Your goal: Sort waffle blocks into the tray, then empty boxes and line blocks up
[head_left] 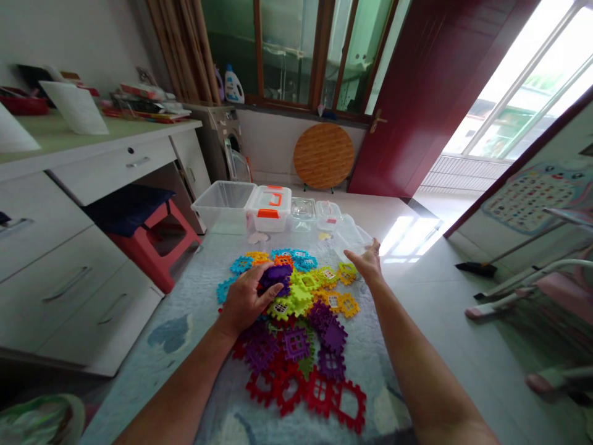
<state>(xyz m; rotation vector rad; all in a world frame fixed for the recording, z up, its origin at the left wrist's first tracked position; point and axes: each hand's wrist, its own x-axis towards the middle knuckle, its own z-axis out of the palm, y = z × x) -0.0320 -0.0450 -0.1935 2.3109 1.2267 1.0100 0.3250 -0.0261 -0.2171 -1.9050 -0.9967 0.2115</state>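
Observation:
My left hand (pixel 250 296) is wrapped round a small stack of purple gear-edged building tiles (pixel 277 278), over the left side of a heap of similar tiles. My right hand (pixel 367 261) reaches past the heap's right side. Its thumb and fingers are spread round the near end of a clear plastic container (pixel 351 235), whose exact outline is hard to make out. Lime-green tiles (pixel 301 300) lie mid-heap, blue tiles (pixel 296 256) at the back and orange-yellow tiles (pixel 347 304) on the right. Purple tiles (pixel 332 334) and red tiles (pixel 319 389) spread towards me.
Along the far edge stand a large open clear bin (pixel 222 210), an orange-latched box (pixel 269 213) and two smaller clear boxes (pixel 303 213). A patterned cloth (pixel 180 377) covers the surface. A red stool (pixel 152 238) and white drawers (pixel 78 284) are at left.

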